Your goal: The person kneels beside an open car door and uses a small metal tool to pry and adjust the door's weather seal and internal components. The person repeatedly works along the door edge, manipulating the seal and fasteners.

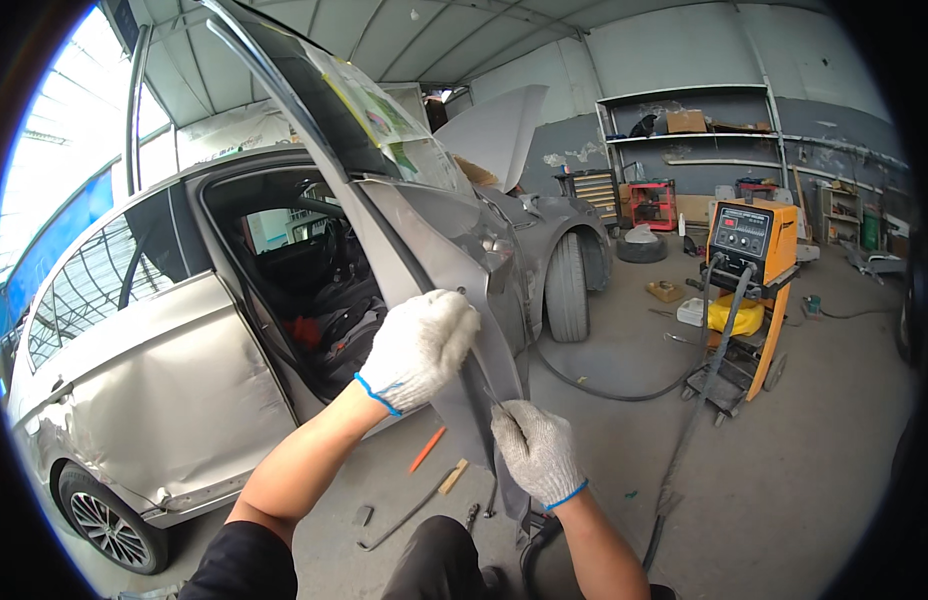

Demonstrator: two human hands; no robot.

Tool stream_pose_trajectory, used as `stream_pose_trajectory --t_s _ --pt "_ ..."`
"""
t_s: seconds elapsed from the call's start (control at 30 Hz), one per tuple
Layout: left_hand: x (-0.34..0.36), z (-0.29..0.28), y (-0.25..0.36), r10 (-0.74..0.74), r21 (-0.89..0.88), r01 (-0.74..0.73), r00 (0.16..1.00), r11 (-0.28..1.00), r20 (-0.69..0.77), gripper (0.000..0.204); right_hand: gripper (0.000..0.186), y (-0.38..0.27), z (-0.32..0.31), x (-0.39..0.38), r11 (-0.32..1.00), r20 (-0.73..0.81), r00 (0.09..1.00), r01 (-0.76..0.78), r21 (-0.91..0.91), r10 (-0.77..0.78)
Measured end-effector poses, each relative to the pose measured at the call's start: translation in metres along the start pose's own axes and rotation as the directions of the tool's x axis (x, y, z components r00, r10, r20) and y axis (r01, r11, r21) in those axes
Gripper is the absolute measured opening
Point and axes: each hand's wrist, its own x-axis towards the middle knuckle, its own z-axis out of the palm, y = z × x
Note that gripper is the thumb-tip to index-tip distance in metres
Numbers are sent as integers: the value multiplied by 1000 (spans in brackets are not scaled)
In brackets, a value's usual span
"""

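Note:
An open grey car door (400,240) stands edge-on in front of me, with masking film over its window. My left hand (424,345), in a white knit glove with a blue cuff, is closed against the door's edge; what lies inside its fingers is hidden. Lower down, my right hand (536,452) wears a matching glove. Its fingers are closed around a thin metal rod (491,394), whose tip points up along the door edge. How far the rod reaches into the door cannot be seen.
A dented rear door (179,385) is at the left. On the floor lie an orange stick (427,449), a bent metal bar (409,517) and a wooden block (453,477). An orange welding machine (774,245) stands right on a cart, its cables (624,396) trailing across the floor.

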Motion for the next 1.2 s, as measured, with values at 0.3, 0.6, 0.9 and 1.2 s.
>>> stream_pose_trajectory --t_s 0.3,0.6,0.9,1.2 --pt "1 12 14 -17 227 34 997 973 -80 15 18 -11 -8 -5 999 31 1000 0 -53 1" --pt "-25 55 7 92 149 -34 910 988 -405 14 16 -8 -3 -8 1000 23 1000 11 -22 -10" --pt "-98 90 4 -249 -277 142 882 950 -400 14 16 -8 2 -7 1000 -47 999 10 25 -9" --pt "-254 210 17 77 -539 -45 996 841 38 18 16 7 2 -22 975 176 984 34 -221 5"
